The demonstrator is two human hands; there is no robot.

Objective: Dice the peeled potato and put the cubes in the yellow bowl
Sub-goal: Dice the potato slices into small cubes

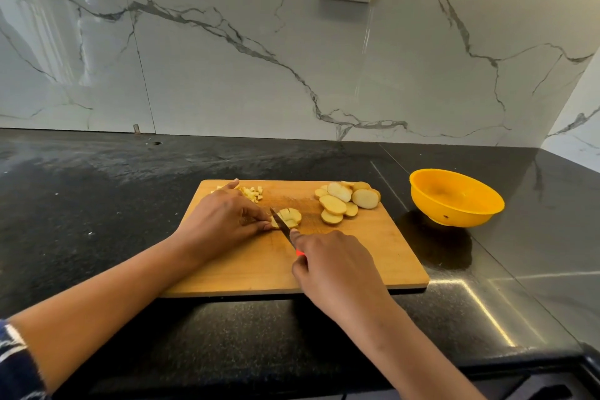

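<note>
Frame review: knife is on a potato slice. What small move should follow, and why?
Probably finish this cut: the right hand presses the knife down through the slice that the left hand steadies. It already shows cut lines, uncut slices wait beside it, and the yellow bowl looks empty, so moving cubes seems early.

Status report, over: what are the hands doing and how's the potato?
Left hand holds potato slice; right hand grips knife, blade in it. Few cubes, uncut slices on board; yellow bowl holds none. Nothing in the way.

One cutting board (357,253), one yellow bowl (454,217), one knife (280,222). Roughly eight potato slices (337,203) lie piled. The cubes (253,193) are too small to count.
</note>
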